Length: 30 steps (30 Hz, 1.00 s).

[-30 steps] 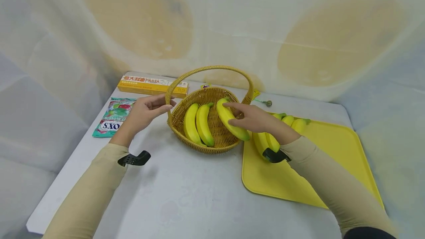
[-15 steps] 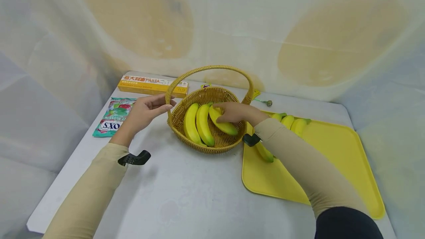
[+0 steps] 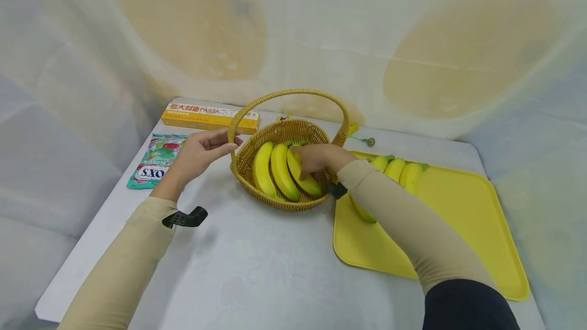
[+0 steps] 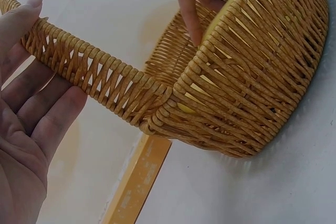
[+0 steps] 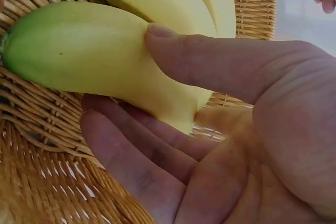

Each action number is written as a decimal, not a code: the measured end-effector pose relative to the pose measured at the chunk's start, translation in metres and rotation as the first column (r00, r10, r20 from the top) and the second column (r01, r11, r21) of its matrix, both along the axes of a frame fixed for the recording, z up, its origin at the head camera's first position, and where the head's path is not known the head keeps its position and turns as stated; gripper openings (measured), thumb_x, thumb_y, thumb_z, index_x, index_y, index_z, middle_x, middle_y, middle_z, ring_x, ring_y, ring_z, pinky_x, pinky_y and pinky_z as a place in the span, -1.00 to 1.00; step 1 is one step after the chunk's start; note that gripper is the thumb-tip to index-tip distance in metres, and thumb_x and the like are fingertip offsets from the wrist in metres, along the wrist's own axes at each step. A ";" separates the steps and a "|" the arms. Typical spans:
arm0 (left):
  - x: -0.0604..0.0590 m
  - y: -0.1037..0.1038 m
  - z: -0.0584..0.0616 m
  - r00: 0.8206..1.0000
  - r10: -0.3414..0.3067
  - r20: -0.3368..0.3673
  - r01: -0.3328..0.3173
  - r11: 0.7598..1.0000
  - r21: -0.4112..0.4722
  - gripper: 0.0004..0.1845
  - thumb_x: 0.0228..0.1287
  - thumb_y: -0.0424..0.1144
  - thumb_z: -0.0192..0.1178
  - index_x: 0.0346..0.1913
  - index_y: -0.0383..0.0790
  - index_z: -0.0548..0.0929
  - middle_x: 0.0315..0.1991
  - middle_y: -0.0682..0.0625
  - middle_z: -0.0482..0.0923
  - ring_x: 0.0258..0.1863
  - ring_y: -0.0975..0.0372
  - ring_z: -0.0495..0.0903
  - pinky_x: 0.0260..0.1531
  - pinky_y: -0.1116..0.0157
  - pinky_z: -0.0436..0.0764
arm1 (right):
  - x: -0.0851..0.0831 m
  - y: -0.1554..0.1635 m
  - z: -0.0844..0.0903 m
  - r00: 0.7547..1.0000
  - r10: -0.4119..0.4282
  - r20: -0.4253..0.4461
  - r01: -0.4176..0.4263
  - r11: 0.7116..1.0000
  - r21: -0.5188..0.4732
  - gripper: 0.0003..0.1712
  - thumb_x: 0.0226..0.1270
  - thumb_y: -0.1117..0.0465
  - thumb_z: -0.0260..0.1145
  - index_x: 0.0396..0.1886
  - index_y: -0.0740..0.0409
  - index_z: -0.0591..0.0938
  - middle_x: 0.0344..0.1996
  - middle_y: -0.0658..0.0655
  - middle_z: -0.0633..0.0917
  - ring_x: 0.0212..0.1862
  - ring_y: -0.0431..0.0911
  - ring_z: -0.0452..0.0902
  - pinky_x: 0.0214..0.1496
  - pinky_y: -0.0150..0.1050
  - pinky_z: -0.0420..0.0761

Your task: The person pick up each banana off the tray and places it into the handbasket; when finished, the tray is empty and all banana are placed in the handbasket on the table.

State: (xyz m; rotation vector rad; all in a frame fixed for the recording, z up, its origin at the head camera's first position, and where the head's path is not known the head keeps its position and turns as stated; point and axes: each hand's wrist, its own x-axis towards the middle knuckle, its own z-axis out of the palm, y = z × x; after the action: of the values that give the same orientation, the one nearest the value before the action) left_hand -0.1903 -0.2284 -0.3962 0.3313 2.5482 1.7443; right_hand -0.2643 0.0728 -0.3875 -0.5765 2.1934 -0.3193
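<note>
A banana (image 3: 300,173) is held inside the wicker basket (image 3: 257,142) while the basket handle (image 3: 279,97) is steadied.

From the head view, the banana is seen lying beside two others (image 3: 271,170) in the basket, under the right hand (image 3: 316,159); more bananas (image 3: 399,169) rest on the yellow tray (image 3: 458,208). Only in the right wrist view is the grip shown: the banana (image 5: 100,56) is pinched between thumb and fingers (image 5: 136,156). In the left wrist view, the handle (image 4: 100,80) is touched by the straight, closely set fingers of the left hand (image 4: 26,108).
</note>
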 end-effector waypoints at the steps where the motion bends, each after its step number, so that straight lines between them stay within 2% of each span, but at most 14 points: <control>1: 0.000 0.000 0.000 1.000 -0.002 0.002 0.002 1.000 0.003 -0.55 0.37 0.04 0.33 0.22 -0.09 0.69 0.02 0.02 0.74 0.07 0.24 0.68 0.18 0.23 0.59 | 0.000 0.000 0.000 1.000 -0.003 0.000 0.003 1.000 0.004 0.13 0.42 0.25 0.37 0.68 0.03 -0.21 0.02 0.23 0.64 -0.53 -0.14 0.42 -0.20 -0.14 0.63; 4: 0.000 0.001 0.000 1.000 -0.008 0.000 0.008 1.000 0.005 -0.55 0.38 0.02 0.33 0.23 -0.10 0.68 0.03 0.01 0.74 0.07 0.24 0.68 0.18 0.24 0.59 | 0.002 0.001 -0.001 1.000 -0.003 -0.026 0.003 1.000 0.005 0.16 0.38 0.26 0.41 0.68 0.07 -0.20 -0.14 0.21 0.68 -0.47 -0.09 0.48 -0.19 -0.15 0.62; 5: -0.001 0.002 0.000 1.000 -0.008 -0.001 0.008 1.000 0.003 -0.55 0.38 0.02 0.33 0.23 -0.10 0.68 0.03 0.02 0.74 0.08 0.24 0.68 0.18 0.24 0.59 | 0.003 0.001 -0.002 0.999 0.005 -0.050 -0.005 1.000 0.009 0.17 0.37 0.24 0.43 0.67 0.09 -0.18 -0.12 0.22 0.70 -0.38 -0.07 0.53 -0.11 -0.15 0.62; 8: -0.001 0.002 0.000 1.000 -0.006 -0.004 0.006 1.000 0.003 -0.55 0.38 0.03 0.33 0.23 -0.09 0.69 0.03 0.02 0.74 0.08 0.24 0.68 0.19 0.23 0.59 | 0.006 0.001 -0.003 0.991 0.031 -0.132 -0.029 0.999 0.018 0.18 0.33 0.16 0.47 0.67 0.14 -0.13 0.15 0.27 0.65 0.05 0.05 0.61 0.25 -0.06 0.55; 11: -0.002 0.001 -0.001 1.000 -0.006 -0.002 0.006 1.000 0.009 -0.55 0.37 0.03 0.34 0.22 -0.09 0.69 0.02 0.02 0.74 0.07 0.24 0.68 0.19 0.23 0.58 | 0.010 0.001 -0.003 0.982 0.060 -0.181 -0.055 0.998 0.032 0.18 0.33 0.10 0.47 0.67 0.15 -0.13 0.41 0.32 0.45 0.41 0.11 0.39 0.50 -0.02 0.30; 12: -0.001 0.001 -0.001 1.000 -0.007 -0.001 0.007 1.000 0.009 -0.54 0.37 0.03 0.34 0.22 -0.09 0.69 0.02 0.02 0.74 0.07 0.24 0.68 0.19 0.24 0.59 | 0.010 0.002 -0.003 0.981 0.068 -0.183 -0.063 0.997 0.033 0.18 0.35 0.09 0.46 0.67 0.15 -0.14 0.42 0.32 0.44 0.41 0.12 0.38 0.50 -0.02 0.30; 14: -0.001 0.001 -0.002 1.000 -0.009 0.000 0.009 1.000 0.012 -0.54 0.37 0.02 0.34 0.23 -0.10 0.68 0.02 0.02 0.74 0.08 0.24 0.68 0.18 0.26 0.59 | 0.012 0.004 -0.002 0.981 0.080 -0.177 -0.076 0.997 0.026 0.16 0.38 0.08 0.43 0.67 0.13 -0.16 0.33 0.29 0.53 0.31 0.08 0.48 0.44 -0.05 0.37; 16: -0.001 0.001 -0.002 1.000 -0.011 0.001 0.011 1.000 0.011 -0.54 0.37 0.02 0.34 0.23 -0.10 0.68 0.02 0.02 0.74 0.08 0.25 0.68 0.17 0.29 0.59 | 0.013 0.008 -0.001 0.979 0.084 -0.187 -0.083 0.996 0.013 0.11 0.42 0.07 0.39 0.68 0.09 -0.14 0.16 0.23 0.63 0.12 0.01 0.56 0.29 -0.10 0.49; 19: 0.000 0.001 -0.002 1.000 -0.012 0.000 0.012 1.000 0.012 -0.54 0.37 0.02 0.34 0.23 -0.10 0.68 0.02 0.01 0.74 0.08 0.25 0.68 0.17 0.30 0.58 | 0.016 0.018 0.000 0.972 0.068 -0.225 -0.080 0.996 -0.046 0.01 0.47 0.06 0.34 0.68 0.06 -0.05 -0.08 0.13 0.67 -0.14 -0.08 0.55 0.00 -0.16 0.56; 21: 0.000 0.001 -0.002 1.000 -0.011 0.001 0.011 1.000 0.009 -0.55 0.38 0.02 0.34 0.23 -0.10 0.68 0.03 0.02 0.74 0.08 0.25 0.68 0.17 0.30 0.58 | 0.019 0.026 0.002 0.962 0.051 -0.268 -0.083 0.991 -0.109 -0.08 0.49 0.08 0.31 0.66 0.08 0.04 -0.04 0.13 0.67 -0.15 -0.11 0.56 -0.06 -0.17 0.58; 25: 0.000 0.001 -0.002 1.000 -0.008 -0.003 0.008 1.000 0.011 -0.54 0.38 0.01 0.34 0.25 -0.10 0.67 0.03 0.02 0.74 0.08 0.25 0.68 0.16 0.30 0.59 | 0.033 0.045 0.006 0.942 -0.008 -0.334 -0.083 0.963 -0.258 -0.22 0.52 0.12 0.27 0.61 0.15 0.19 0.10 0.24 0.64 -0.07 -0.03 0.60 -0.02 -0.11 0.61; 30: -0.001 0.001 -0.004 1.000 -0.010 -0.011 0.011 1.000 0.021 -0.53 0.38 -0.01 0.34 0.26 -0.12 0.66 0.04 0.00 0.74 0.07 0.24 0.69 0.15 0.32 0.60 | 0.058 0.074 0.007 0.909 -0.150 -0.388 -0.025 0.912 -0.409 -0.34 0.52 0.13 0.28 0.54 0.10 0.34 0.10 0.18 0.62 0.06 0.02 0.57 0.04 -0.05 0.62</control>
State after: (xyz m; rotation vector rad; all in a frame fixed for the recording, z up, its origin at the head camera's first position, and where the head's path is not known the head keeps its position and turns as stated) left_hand -0.1912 -0.2275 -0.4000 0.3553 2.5326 1.7711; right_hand -0.2059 0.1472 -0.3805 -0.8647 2.5752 -0.7637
